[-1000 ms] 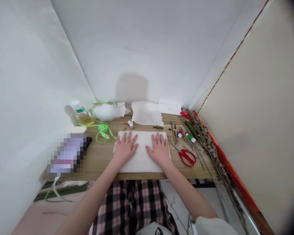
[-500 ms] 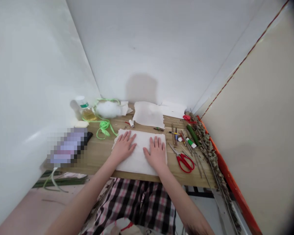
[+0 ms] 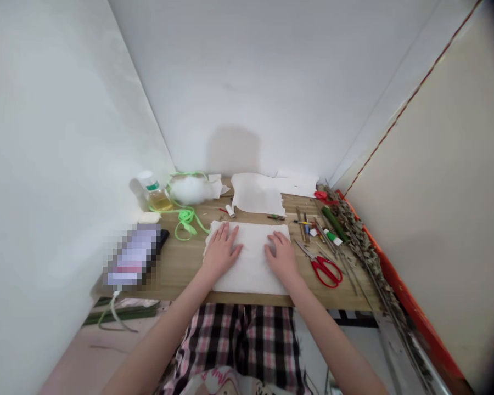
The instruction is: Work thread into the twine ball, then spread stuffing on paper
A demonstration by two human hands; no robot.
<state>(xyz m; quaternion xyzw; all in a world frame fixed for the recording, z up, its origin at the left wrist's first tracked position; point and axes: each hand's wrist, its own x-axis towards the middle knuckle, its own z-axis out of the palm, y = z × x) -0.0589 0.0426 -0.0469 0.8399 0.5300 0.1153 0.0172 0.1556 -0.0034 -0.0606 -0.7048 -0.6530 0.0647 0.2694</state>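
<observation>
A white sheet of paper [image 3: 247,269] with a ragged left edge lies flat near the front of the wooden table. My left hand [image 3: 221,251] rests on its left part, palm down with the fingers stretched out. On the right part lies my right hand [image 3: 281,257], also palm down, its fingers apart and slightly bent. Neither hand holds anything. Red-handled scissors [image 3: 326,270] lie just right of the paper, beside my right hand. Left of the paper is a bright green ribbon [image 3: 186,216], one end of it reaching the paper's corner.
A phone [image 3: 134,255] with a cable is at the left. Behind it stand a bottle of yellowish liquid [image 3: 160,198] and white fluff [image 3: 190,190]. Torn paper [image 3: 257,193] lies at the back. Dried stalks [image 3: 358,236] and a green-capped tube [image 3: 332,237] are at the right.
The camera view has shifted, so the table appears further right. Both hands stay on the paper; my right hand has slid toward its right edge with the fingers more bent.
</observation>
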